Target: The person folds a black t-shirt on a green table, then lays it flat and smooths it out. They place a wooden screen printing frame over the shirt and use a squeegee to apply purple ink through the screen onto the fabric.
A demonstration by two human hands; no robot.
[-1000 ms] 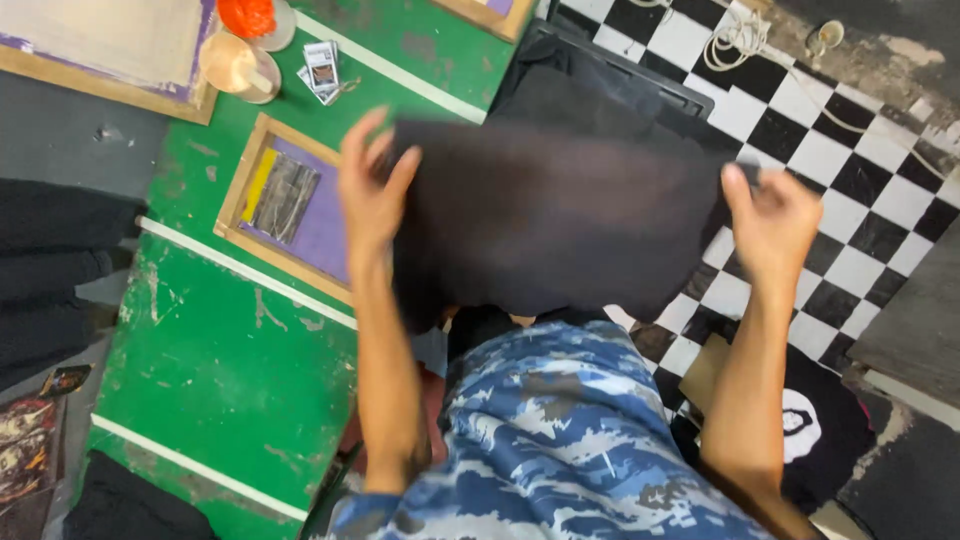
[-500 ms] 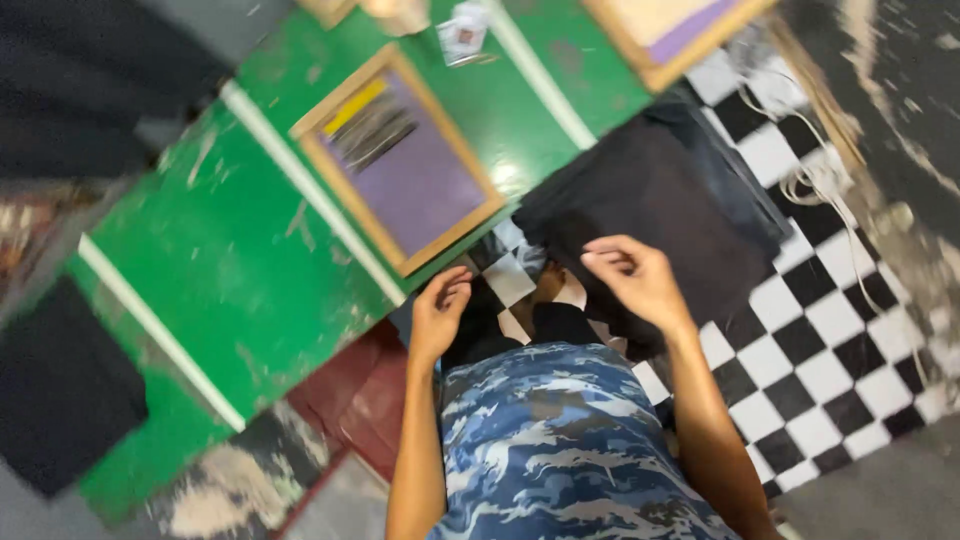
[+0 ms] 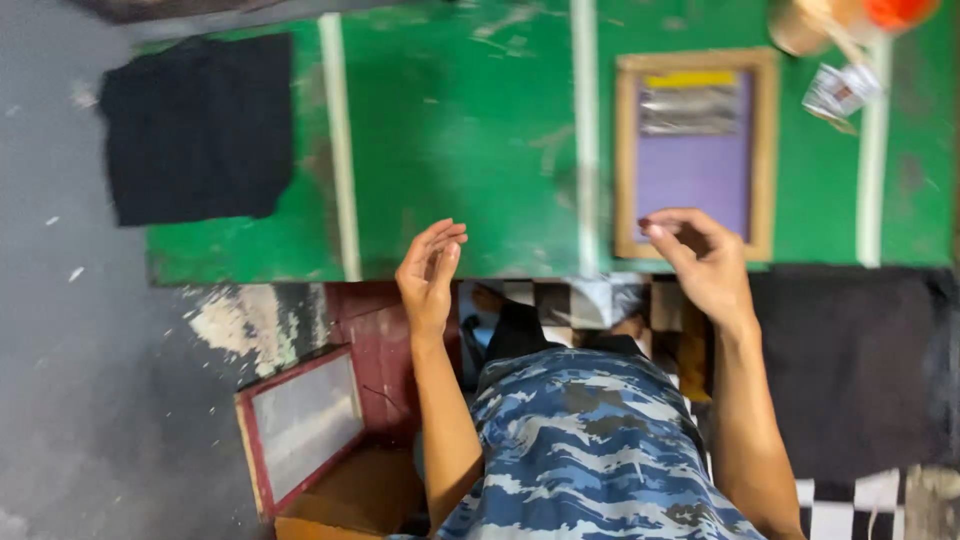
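One green table, scuffed and crossed by pale painted stripes, fills the upper part of the head view and is the largest surface present. Next in extent is a dark cloth spread low at the right over a checkered floor, then a second black cloth lying flat on the table's far left corner, well apart from both hands. The person's blue camouflage shirt occupies the lower centre. A wooden frame with a purple panel lies flat on the table to the right of centre, its lower rail at the table's near edge; a red-framed panel leans below the table at the left. The right hand hangs over the wooden frame's lower rail with its fingers loosely curled, thumb and forefinger close together; whether they touch or grip the rail cannot be told. The left hand is released, fingers straight and together, palm turned inward, holding nothing, above the table's near edge and apart from the frame. Judged from this pose, the hands are between grasps, at an approach. Taking the frame would call for the right fingers to close on the rail and the left hand to travel rightward. Smallest, at the far right corner, stand a cup and a crumpled packet.
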